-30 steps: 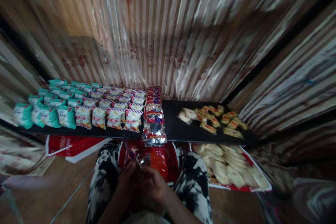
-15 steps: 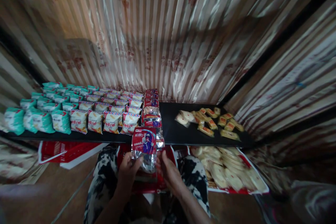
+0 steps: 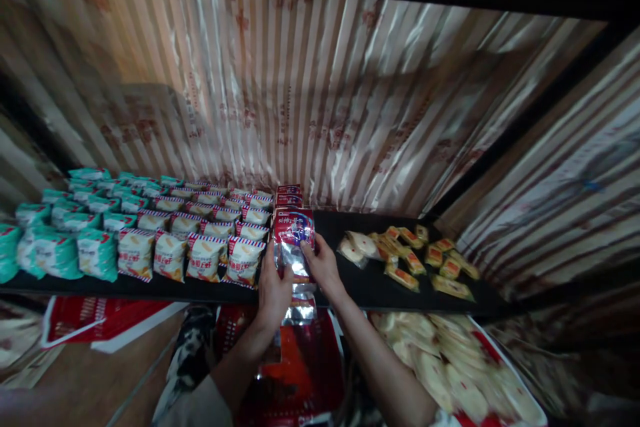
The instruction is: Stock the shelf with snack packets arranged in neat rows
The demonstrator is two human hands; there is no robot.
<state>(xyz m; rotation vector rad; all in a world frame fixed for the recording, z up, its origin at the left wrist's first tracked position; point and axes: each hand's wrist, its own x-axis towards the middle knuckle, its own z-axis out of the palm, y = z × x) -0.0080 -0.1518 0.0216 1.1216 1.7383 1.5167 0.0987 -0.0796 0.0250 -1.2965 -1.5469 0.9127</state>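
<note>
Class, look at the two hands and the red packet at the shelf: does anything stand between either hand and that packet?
Nothing visible does. The left hand and right hand hold the red packet at its sides. The white packets stand left of it, not in between.

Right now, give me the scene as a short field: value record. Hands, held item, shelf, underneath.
left hand: grips the held packet's left side
right hand: grips its right side, thumb on the front
held packet: red and silver, over the packet column
shelf: black
shelf left: teal bags, then white bags
shelf right: wrapped pale rounds, yellow packets
underneath, right: heap of pale pieces
</note>
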